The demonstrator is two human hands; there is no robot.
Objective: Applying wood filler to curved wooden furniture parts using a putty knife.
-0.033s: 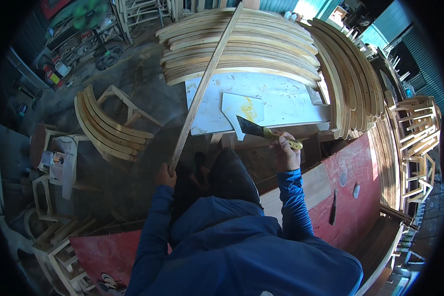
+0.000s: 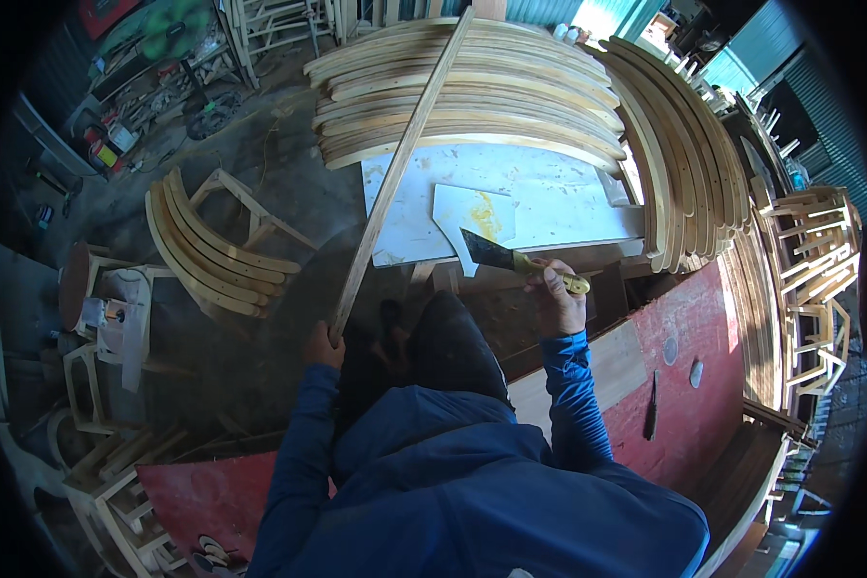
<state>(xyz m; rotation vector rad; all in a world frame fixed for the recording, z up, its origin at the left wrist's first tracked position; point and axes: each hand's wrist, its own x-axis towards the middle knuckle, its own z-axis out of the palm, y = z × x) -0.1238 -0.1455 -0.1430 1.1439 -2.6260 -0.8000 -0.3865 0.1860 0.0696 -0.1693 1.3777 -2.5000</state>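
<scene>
My left hand (image 2: 325,346) is closed round the near end of a long wooden slat (image 2: 392,178). The slat slants up and away, its far end crossing over a stack of curved wooden pieces (image 2: 472,87). In my right hand (image 2: 559,301) is a putty knife (image 2: 496,253), gripped by its yellowish handle, the dark blade pointing left. Just beyond the blade, a white angular board (image 2: 462,207) with a yellow-brown smear of paste lies on the white tabletop (image 2: 568,207). One narrow arm of that board reaches past the table's near edge.
More curved wooden pieces (image 2: 689,154) are piled at the right, and a smaller stack (image 2: 202,255) stands on the left. A red board (image 2: 694,337) at my right bears a dark thin tool (image 2: 653,405) and a small pale block (image 2: 696,374). Chair frames (image 2: 814,289) crowd the far right.
</scene>
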